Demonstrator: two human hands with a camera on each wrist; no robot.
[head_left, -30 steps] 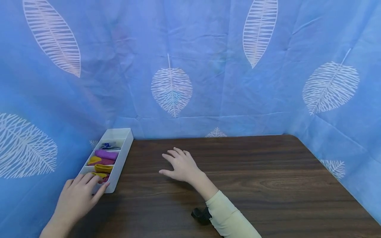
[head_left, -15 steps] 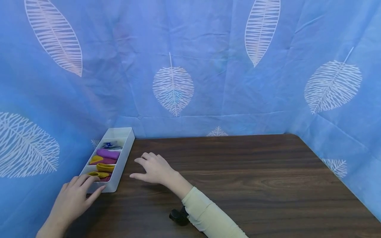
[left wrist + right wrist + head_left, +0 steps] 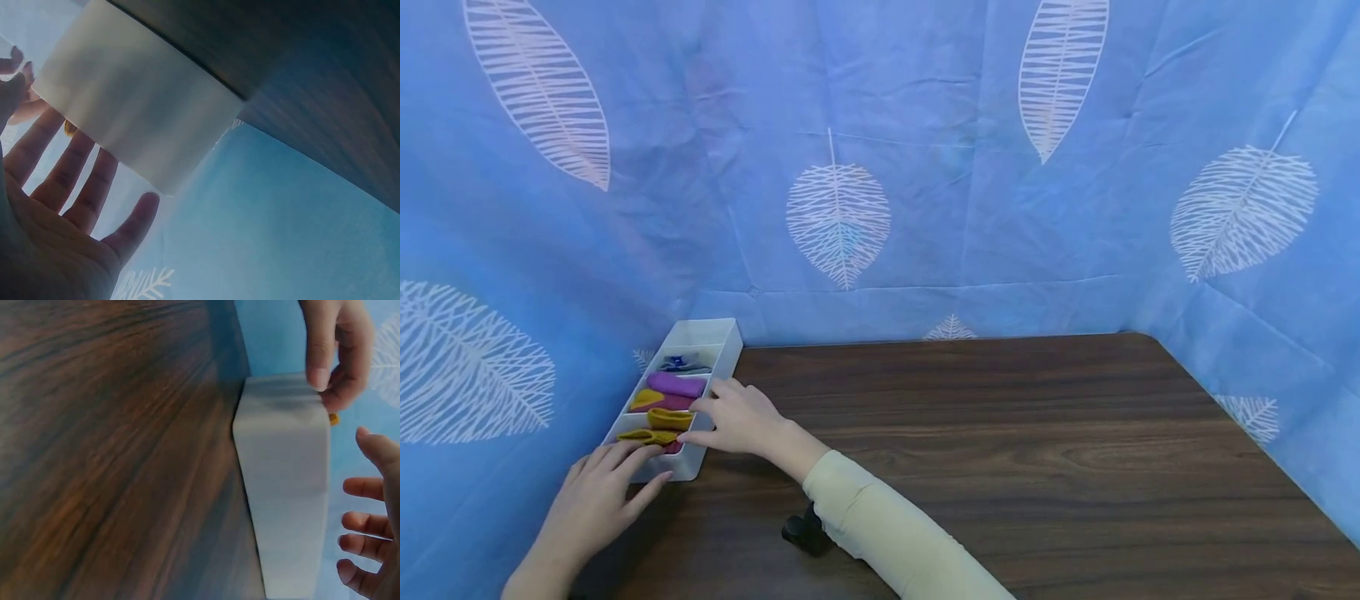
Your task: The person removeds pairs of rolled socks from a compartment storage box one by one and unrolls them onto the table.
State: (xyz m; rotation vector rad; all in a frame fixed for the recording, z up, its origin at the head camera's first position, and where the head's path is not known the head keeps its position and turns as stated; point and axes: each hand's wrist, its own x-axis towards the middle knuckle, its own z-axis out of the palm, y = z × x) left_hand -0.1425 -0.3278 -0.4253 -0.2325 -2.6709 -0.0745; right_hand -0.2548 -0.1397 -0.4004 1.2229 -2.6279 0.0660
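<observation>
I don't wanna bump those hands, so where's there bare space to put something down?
Bare: the wood-grain tabletop rightward of the cream sleeve, back to the leaf-print curtain. The farthest compartment of the white divided box looks bare too. Crowded: the box's near half, where the left hand and right hand are close to the mustard-yellow cloths.

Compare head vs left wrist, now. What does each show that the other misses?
Head only: the purple roll inside a compartment of the white box, the cream sleeve and the back of the right hand.

Left wrist only: the palm side of the left hand.

Both: the left hand, the box's near end wall, something yellow, the dark wooden table and the blue leaf-print cloth. Fingers at the left wrist view's left edge may be the right hand's.
</observation>
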